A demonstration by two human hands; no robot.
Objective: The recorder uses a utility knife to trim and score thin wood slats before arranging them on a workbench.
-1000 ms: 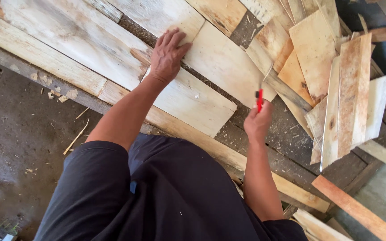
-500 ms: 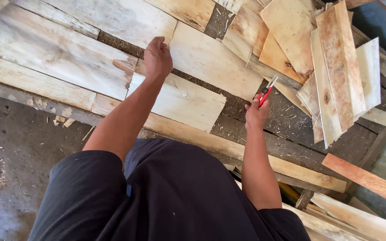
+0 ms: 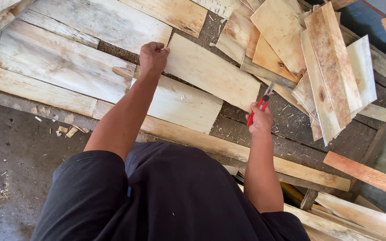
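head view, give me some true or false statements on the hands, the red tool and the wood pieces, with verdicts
1. The left hand grips the end of a pale thin wood sheet. True.
2. The right hand holds a blue hammer. False: it holds a red-handled tool with a dark tip, which looks like pliers or cutters.
3. The two hands touch each other. False: they are apart, with the pale sheet lying between them.
4. A stack of reddish-brown wood slats lies to the right of the red tool. True.
5. The right hand rests on bare concrete floor. False: it is over dark planks strewn with wood chips.
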